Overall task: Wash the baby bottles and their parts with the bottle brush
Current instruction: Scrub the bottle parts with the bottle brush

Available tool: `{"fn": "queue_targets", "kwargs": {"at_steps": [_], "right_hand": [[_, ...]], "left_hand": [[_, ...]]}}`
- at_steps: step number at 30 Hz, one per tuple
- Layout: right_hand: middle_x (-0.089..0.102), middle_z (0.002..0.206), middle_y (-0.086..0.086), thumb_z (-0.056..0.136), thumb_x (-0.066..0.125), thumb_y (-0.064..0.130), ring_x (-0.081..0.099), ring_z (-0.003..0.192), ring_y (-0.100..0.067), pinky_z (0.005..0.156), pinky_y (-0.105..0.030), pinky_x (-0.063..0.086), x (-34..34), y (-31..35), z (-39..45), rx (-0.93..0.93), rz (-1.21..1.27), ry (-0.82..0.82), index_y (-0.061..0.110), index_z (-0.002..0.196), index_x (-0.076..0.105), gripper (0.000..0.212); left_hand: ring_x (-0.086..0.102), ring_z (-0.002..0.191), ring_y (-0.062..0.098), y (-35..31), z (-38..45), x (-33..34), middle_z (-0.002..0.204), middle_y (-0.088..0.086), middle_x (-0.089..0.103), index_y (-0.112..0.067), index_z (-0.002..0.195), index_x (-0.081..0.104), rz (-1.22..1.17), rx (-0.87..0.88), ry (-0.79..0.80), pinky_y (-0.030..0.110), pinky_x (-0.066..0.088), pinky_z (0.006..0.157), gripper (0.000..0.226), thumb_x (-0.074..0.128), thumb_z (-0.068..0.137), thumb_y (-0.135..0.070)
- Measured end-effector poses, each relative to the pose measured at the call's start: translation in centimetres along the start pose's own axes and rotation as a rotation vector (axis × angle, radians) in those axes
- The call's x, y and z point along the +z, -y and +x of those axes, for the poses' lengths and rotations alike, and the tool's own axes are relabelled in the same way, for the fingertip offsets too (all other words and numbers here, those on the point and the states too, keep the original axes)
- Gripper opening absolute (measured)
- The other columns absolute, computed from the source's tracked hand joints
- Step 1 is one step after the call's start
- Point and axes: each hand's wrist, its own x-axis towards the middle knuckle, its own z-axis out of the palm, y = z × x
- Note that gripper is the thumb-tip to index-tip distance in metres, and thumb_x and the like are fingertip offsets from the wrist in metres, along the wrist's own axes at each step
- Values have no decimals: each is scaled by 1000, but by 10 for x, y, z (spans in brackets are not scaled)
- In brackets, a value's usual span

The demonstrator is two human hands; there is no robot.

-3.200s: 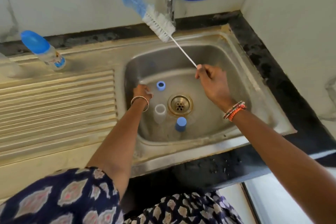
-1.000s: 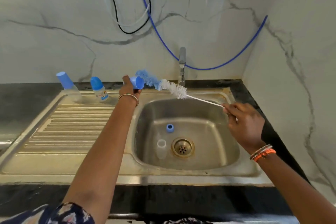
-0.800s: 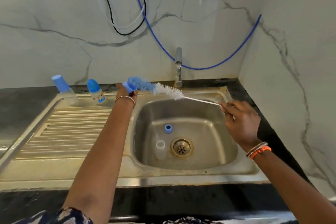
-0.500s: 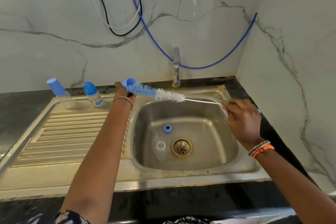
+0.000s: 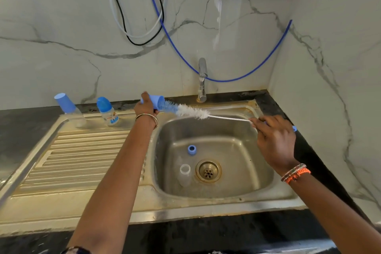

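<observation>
From the head view, the left hand (image 5: 146, 107) is clenched around a blue cap (image 5: 155, 102), holding it above the back left corner of the sink (image 5: 224, 200) with its open mouth turned to the right. The right hand (image 5: 273, 140) pinches the thin wire handle of the bottle brush (image 5: 186, 110), whose blue tip sits inside the cap while the white bristles stay outside.

To scrub well, I judge the brush should be twisted and pushed to the cap's closed end, with the left hand keeping the cap steady so the flexible wire does not bend away (a grip nearer the bristles would give more control).

Both arms reach forward, the left nearly straight and raised to rim height, the right bent with its wrist over the basin's right side.

In the basin a clear bottle (image 5: 185, 174) stands just beside the drain (image 5: 208, 171), and a blue ring (image 5: 191, 149) lies behind it. On the draining board at the left, a capped bottle (image 5: 107, 112) and a second bottle (image 5: 69, 109) under an upturned blue cap wait. The tap (image 5: 202, 80) shows no running water.
</observation>
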Motion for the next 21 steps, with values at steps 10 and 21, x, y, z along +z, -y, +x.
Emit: {"fn": "queue_targets", "kwargs": {"at_steps": [10,21], "right_hand": [[54,53,6,92,49,8,45,45,-7,45,-20,34,-27,13,28,810,777,851,17,76,68,27],[60,73,3,85,65,42,59,67,-16,60,-27,41,-33,28,29,522,194,660,21,83,59,22]], "left_hand": [[70,87,20,-19,-2,1,103,12,67,-1,133,44,-306,-51,654,28,58,70,69,59,84,-48],[56,103,32,-20,-5,7,99,20,57,2,98,50,-570,-142,455,49,38,104,29,39,102,-24]]}}
